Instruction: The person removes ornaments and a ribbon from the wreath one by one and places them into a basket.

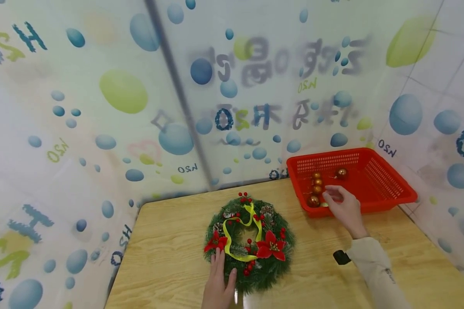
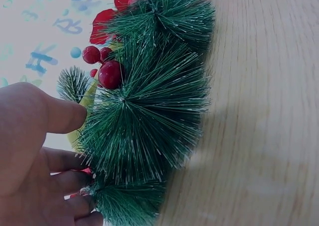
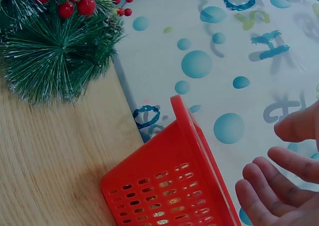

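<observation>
A green Christmas wreath (image 1: 275, 271) lies on the table, with red flowers (image 1: 270, 246), red berries, pinecones and a yellow ribbon (image 1: 244, 258) looped over it. My left hand (image 1: 218, 281) rests at its lower left edge, fingers straight against a red flower and the thumb apart. In the left wrist view, green bristles (image 2: 139, 101) stand beside the thumb and fingers. My right hand (image 1: 344, 210) hovers over the near left rim of a red plastic basket (image 1: 386, 201), fingers loosely bent. Nothing shows between them in the right wrist view. Several gold baubles (image 1: 317, 182) sit inside the basket.
A small black object (image 1: 341, 257) is by the right sleeve, near the wrist. The wooden table (image 1: 166, 249) meets a patterned curtain (image 1: 255, 141) at its back. The basket stands at the table's back right, close to the curtain.
</observation>
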Motion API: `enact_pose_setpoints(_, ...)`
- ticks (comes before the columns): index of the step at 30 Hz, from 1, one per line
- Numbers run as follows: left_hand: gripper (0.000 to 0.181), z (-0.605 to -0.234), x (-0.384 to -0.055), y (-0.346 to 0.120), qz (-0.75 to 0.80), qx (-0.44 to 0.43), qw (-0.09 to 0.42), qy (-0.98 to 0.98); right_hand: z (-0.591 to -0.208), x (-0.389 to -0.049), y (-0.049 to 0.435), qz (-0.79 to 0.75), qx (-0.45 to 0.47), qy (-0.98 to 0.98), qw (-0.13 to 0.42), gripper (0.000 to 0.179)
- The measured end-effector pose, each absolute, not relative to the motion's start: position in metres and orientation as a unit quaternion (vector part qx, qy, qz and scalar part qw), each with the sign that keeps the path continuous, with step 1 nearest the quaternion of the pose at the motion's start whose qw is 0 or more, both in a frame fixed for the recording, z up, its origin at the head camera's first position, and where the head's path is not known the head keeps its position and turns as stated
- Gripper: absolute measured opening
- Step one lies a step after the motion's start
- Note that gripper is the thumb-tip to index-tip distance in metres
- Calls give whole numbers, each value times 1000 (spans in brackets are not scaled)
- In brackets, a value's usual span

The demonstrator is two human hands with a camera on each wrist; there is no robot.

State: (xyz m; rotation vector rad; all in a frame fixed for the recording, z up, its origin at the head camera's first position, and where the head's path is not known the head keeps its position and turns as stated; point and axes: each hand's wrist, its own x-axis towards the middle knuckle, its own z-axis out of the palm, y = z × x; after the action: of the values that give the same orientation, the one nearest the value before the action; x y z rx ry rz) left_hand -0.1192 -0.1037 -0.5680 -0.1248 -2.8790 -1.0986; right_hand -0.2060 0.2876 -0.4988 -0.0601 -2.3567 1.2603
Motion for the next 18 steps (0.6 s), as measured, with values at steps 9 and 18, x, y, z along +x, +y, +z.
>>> enact_pose_setpoints(9, 68, -569, -120, -103, -351, -45, 45, -934, -498, -199, 277, 487, -17, -844, 226, 34)
enact_pose_setpoints(18, 67, -572, -120, -104, -350, -50, 47, -934, -501, -192, 267, 496, -25, -841, 214, 32)
